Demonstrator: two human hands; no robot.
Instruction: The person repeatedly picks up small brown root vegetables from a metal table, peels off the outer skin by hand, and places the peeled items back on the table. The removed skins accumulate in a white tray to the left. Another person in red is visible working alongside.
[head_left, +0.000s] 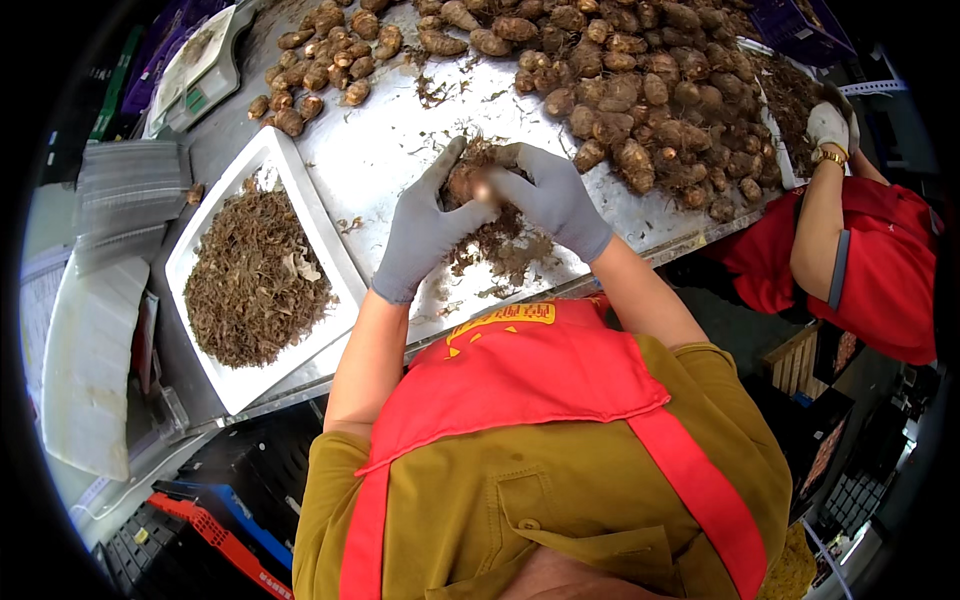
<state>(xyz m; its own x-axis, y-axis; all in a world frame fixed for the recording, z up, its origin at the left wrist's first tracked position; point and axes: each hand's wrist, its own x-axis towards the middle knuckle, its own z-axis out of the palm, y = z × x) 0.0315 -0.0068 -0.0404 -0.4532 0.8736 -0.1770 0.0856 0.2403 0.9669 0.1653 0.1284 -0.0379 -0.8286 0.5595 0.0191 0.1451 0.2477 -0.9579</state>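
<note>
Both my hands wear grey gloves and hold one brown, hairy taro corm between them above the metal table. My left hand grips its left side, thumb across the front. Around the right side closes my right hand, its fingers partly hiding the corm; a pale spot shows at its end. Loose root fibres and soil lie on the table just beneath. To the left, a white foam tray holds a heap of brown root fibres.
A big pile of taro corms covers the back right; a smaller group lies back left. A weighing scale and stacked clear plastic trays stand left. At right, a co-worker's gloved hand is over another fibre-filled tray.
</note>
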